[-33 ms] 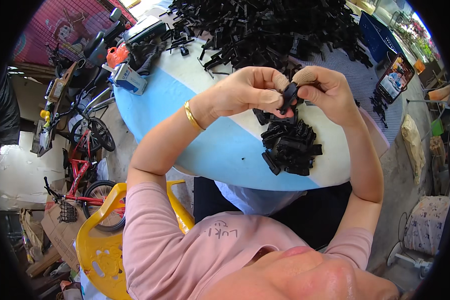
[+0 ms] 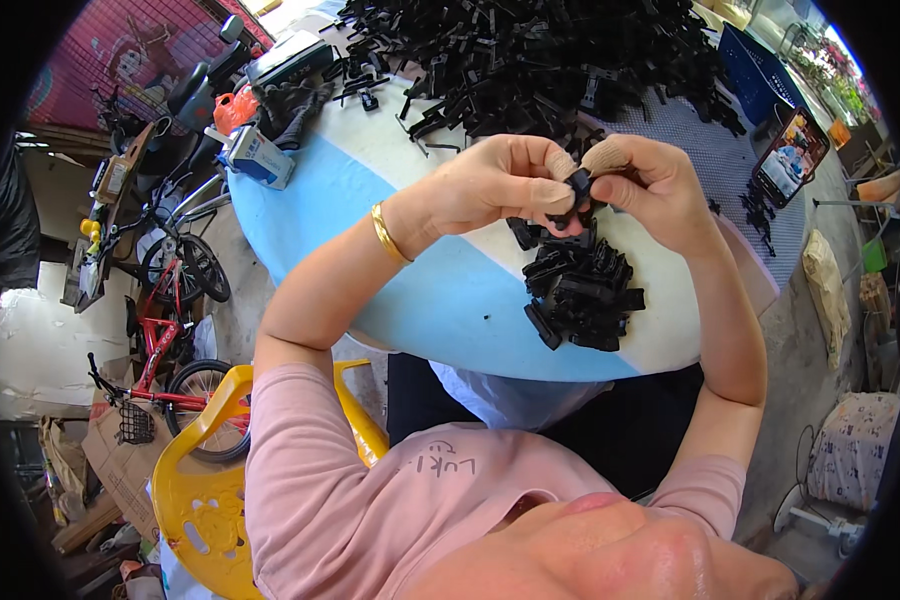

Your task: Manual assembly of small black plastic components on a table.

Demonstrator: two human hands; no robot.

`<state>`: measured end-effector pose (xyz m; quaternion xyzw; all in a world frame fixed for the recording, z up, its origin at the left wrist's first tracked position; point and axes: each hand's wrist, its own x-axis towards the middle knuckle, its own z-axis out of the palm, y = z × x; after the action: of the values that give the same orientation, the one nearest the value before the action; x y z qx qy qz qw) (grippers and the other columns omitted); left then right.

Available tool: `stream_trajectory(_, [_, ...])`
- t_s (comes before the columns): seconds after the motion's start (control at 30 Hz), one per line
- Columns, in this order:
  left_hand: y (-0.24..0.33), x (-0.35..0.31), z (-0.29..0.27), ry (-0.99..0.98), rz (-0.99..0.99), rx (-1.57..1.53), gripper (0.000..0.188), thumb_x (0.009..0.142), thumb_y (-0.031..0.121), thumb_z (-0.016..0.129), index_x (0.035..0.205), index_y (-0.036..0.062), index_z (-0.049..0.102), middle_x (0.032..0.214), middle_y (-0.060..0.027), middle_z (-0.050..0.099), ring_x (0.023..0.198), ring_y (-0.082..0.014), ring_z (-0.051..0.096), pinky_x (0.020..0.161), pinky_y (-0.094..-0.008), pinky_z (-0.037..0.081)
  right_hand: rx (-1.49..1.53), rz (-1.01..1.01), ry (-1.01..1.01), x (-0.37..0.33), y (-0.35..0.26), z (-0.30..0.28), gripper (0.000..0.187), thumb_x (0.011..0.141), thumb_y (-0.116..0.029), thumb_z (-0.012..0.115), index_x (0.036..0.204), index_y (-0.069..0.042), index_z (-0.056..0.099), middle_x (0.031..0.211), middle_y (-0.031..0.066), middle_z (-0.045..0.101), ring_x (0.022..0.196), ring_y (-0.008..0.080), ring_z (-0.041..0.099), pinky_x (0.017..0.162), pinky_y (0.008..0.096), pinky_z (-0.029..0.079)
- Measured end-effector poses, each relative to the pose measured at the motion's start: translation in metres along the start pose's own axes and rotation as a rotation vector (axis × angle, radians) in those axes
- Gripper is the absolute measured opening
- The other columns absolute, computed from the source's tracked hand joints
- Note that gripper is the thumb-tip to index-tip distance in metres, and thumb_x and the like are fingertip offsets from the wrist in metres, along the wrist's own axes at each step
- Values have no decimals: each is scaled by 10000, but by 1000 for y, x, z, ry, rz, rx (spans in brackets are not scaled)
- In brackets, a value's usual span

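Still, nothing differs from the earlier frame. Both hands meet above the round blue-and-white table: the left hand and right hand pinch one small black plastic clip between taped fingertips, directly over a small heap of black clips, with the large pile beyond.

The single head view looks steeply down from above the person's face, whose chin and pink shirt fill the lower edge. It faces forward over the round blue-and-white table at frame centre, close to both raised hands. Fisheye bending curves the rim; the red bicycle sits at left.
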<state>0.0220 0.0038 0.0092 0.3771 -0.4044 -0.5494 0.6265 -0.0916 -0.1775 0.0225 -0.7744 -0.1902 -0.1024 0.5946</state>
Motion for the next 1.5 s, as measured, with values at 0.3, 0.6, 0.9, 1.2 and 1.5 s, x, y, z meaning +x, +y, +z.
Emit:
stream_trajectory(0.3, [3, 1, 19, 382, 158, 355, 171, 765, 58, 663, 855, -9, 533, 824, -37, 585, 809, -121, 619, 741, -209, 494, -160, 24, 275, -2, 0, 11, 150, 882, -94, 454, 947, -8, 558, 689, -32, 466, 568, -1, 339, 498, 146, 282])
stream_trajectory(0.6, [-2, 0, 15, 458, 196, 378, 181, 788, 35, 636, 912, -9, 512, 913, -83, 601, 869, -165, 621, 795, -263, 505, -154, 101, 357, -4, -5, 18, 126, 891, -105, 465, 906, -18, 555, 691, -25, 507, 557, 12, 374, 502, 152, 300])
stream_trajectory(0.9, [-3, -1, 21, 553, 284, 606, 169, 812, 27, 606, 917, -11, 479, 882, -63, 585, 857, -123, 602, 756, -227, 497, -273, 81, 263, -4, -4, 23, 120, 893, -107, 472, 886, -18, 552, 677, -10, 527, 605, 46, 451, 546, 173, 355])
stream_trajectory(1.2, [-14, 3, 30, 659, 520, 681, 200, 778, 7, 624, 951, -21, 528, 838, -51, 593, 763, -71, 574, 625, -199, 476, -377, -60, 280, -2, -7, 28, 85, 869, -68, 507, 875, -3, 561, 639, 22, 558, 586, 74, 516, 544, 189, 408])
stream_trajectory(1.5, [-13, -1, 25, 606, 514, 979, 235, 781, -55, 596, 1003, -20, 529, 933, -45, 571, 851, -99, 567, 779, -226, 484, -239, 152, 244, -2, -13, 30, 100, 870, -82, 506, 871, -9, 575, 620, -16, 525, 560, 46, 457, 496, 177, 357])
